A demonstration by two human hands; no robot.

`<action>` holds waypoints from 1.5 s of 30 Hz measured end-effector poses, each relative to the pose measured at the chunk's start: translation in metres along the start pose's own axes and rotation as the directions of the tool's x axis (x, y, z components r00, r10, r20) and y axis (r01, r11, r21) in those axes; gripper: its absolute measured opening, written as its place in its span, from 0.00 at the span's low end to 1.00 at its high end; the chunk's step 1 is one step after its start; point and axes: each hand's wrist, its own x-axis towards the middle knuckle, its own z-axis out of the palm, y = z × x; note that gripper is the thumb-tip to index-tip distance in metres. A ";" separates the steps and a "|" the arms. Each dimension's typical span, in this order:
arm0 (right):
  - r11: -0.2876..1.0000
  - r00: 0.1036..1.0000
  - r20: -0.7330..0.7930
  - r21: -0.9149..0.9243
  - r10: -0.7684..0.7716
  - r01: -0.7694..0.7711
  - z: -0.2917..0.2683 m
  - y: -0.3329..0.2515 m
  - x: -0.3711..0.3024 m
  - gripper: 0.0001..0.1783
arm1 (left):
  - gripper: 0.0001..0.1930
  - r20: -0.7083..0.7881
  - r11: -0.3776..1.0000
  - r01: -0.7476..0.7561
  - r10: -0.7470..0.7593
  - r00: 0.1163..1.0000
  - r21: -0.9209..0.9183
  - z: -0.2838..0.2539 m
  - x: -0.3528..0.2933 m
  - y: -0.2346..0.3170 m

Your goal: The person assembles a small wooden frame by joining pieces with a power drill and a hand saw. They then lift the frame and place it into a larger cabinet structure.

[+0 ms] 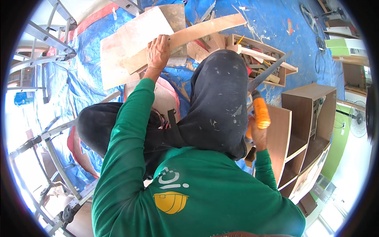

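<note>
My left hand (158, 51) grips a long, narrow wooden plank (209, 28), its fingers curled over the top face. The plank lies slanted, its far end reaching to the upper right, over flat plywood sheets (146, 25). In my right hand (258, 136), beside my right knee, is a handsaw with an orange handle (261, 112). Its grey blade (272, 69) points up and to the right, apart from the plank. Part of the right hand's grip is hidden behind the handle and my leg.
An open wooden box (290, 70) full of tools and offcuts stands beyond my raised knee. A wooden shelf cabinet (308, 93) is at my right. Metal ladders (51, 41) stand at the left. Blue tarpaulin (264, 19) covers the floor, and a fan (357, 118) is far right.
</note>
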 end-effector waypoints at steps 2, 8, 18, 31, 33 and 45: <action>0.993 0.998 -0.009 0.102 -0.056 0.056 -0.008 -0.045 0.013 0.13 | 0.09 0.001 0.990 0.069 -0.069 0.998 -0.126 -0.002 0.001 -0.003; 0.858 0.873 0.213 -0.191 -0.439 0.478 -0.001 -0.248 0.058 0.22 | 0.09 0.049 0.842 0.201 -0.204 0.978 -0.500 -0.003 0.006 -0.016; 0.785 0.642 0.724 -0.235 -0.252 0.573 0.199 -0.318 0.180 0.17 | 0.09 0.074 0.793 0.203 -0.196 0.978 -0.575 0.000 0.005 -0.026; 0.835 0.693 0.720 -0.350 -0.049 0.424 0.223 -0.278 0.218 0.15 | 0.06 0.020 0.874 0.121 -0.126 0.992 -0.471 -0.003 0.003 -0.023; 0.807 0.705 0.709 -0.405 -0.020 0.430 0.223 -0.282 0.214 0.16 | 0.06 0.009 0.874 0.112 -0.122 0.993 -0.472 -0.005 0.004 -0.023; 0.799 0.706 0.707 -0.396 -0.049 0.453 0.228 -0.288 0.199 0.18 | 0.07 0.096 0.871 0.191 -0.166 0.982 -0.453 -0.009 0.004 -0.021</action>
